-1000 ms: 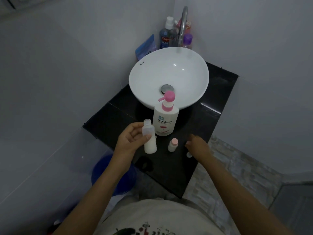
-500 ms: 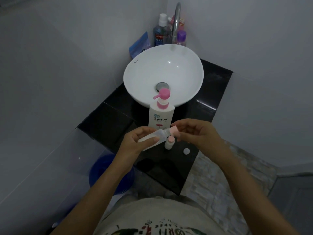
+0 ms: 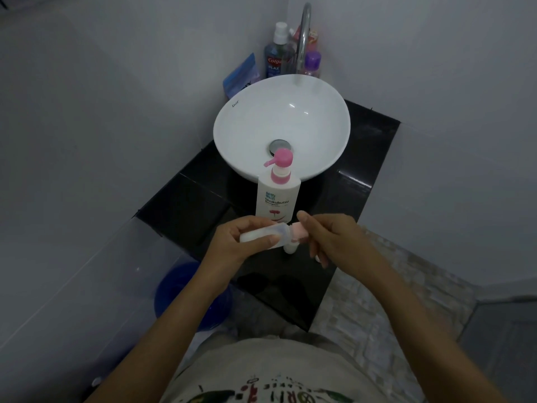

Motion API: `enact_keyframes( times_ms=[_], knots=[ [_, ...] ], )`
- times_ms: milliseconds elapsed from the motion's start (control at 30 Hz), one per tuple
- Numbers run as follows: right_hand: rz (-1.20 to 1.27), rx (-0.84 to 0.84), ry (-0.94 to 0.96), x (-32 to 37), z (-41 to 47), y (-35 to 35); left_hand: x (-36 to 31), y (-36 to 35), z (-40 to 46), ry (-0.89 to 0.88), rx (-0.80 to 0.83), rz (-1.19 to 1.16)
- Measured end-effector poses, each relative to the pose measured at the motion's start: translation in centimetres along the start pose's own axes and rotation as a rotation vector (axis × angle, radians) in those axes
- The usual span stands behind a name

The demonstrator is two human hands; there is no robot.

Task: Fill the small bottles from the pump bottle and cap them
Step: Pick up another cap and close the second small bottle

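A second ago the right hand [image 3: 334,239] was down on the black counter [image 3: 186,205] while the left hand [image 3: 241,239] held the small bottle [image 3: 261,235] upright and uncapped. Now the bottle lies nearly level between both hands, in front of the pump bottle [image 3: 277,199]. The right hand pinches the pink cap [image 3: 386,232] against its neck, so capping looks under way. The left hand grips the body. A second small bottle [image 3: 290,248] stands just below, mostly hidden.
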State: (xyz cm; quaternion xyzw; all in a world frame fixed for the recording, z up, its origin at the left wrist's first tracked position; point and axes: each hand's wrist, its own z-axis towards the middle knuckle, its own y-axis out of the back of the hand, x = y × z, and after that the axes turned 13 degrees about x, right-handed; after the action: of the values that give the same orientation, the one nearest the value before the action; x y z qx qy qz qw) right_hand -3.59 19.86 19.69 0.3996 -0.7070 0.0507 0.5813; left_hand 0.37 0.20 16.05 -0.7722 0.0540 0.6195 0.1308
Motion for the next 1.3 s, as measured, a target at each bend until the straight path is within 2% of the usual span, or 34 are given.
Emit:
enact_keyframes(
  times_ms=[133,300,433,600,733,900,1000,1133,1300],
  knots=[
    [0.075,0.076,0.182,-0.4,0.0,0.7,-0.2,0.2,-0.2,-0.016,-0.023,-0.006],
    [0.035,-0.074,0.097,0.1,0.2,-0.6,-0.5,-0.1,-0.3,-0.032,0.001,-0.010],
    [0.006,0.048,0.218,-0.3,-0.1,0.6,-0.6,-0.1,-0.3,-0.023,-0.020,-0.027],
    [0.014,-0.039,0.130,0.2,-0.2,-0.4,-0.6,-0.3,-0.5,-0.032,0.004,-0.039],
    [0.007,0.045,0.231,-0.2,-0.5,0.4,-0.8,-0.2,-0.4,-0.029,-0.009,-0.040],
    [0.077,-0.048,0.164,-0.2,-0.3,-0.8,-0.7,-0.3,-0.4,-0.039,0.012,-0.046],
    [0.074,0.027,0.227,-0.3,-0.5,-0.2,-0.6,-0.2,-0.3,-0.036,-0.003,-0.053],
    [0.069,-0.029,0.151,-0.2,-0.3,-0.5,-0.4,-0.2,-0.2,-0.026,-0.007,-0.034],
    [0.086,0.031,0.231,-0.8,-0.3,-0.2,-0.5,-0.1,-0.1,-0.023,-0.007,-0.046]
  ],
)
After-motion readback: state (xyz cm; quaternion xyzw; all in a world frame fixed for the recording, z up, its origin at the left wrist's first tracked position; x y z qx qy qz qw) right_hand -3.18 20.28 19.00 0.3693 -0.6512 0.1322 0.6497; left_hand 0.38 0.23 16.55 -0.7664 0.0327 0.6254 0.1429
